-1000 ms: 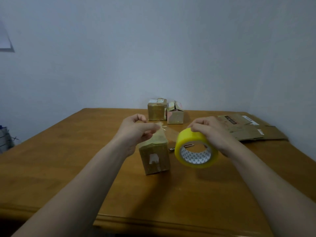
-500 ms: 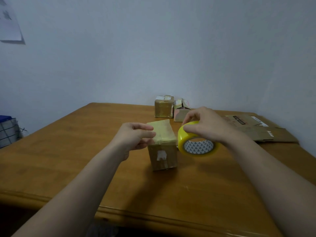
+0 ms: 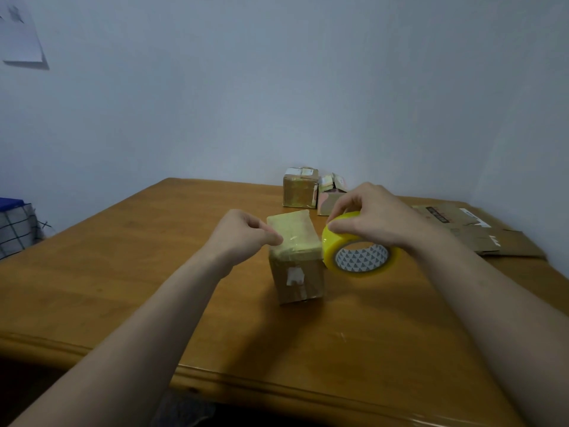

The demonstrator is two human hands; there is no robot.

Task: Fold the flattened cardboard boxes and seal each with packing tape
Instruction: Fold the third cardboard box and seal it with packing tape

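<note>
A small folded cardboard box (image 3: 297, 272) stands upright in the middle of the wooden table (image 3: 123, 272), its top covered with yellowish tape. My left hand (image 3: 243, 234) has curled fingers and its thumb presses the tape on the box's top left edge. Just right of the box, my right hand (image 3: 372, 215) grips a yellow roll of packing tape (image 3: 360, 254) from above, held slightly over the table.
Two small folded boxes (image 3: 300, 191) stand at the table's far edge near the wall. Flattened cardboard boxes (image 3: 480, 235) lie at the far right. A blue-lidded checked basket (image 3: 14, 226) sits off the table's left side. A paper sheet hangs on the wall.
The tape strip that my left hand held stretched above the box now lies down on the box top. The roll has come down close beside the box's right side.
</note>
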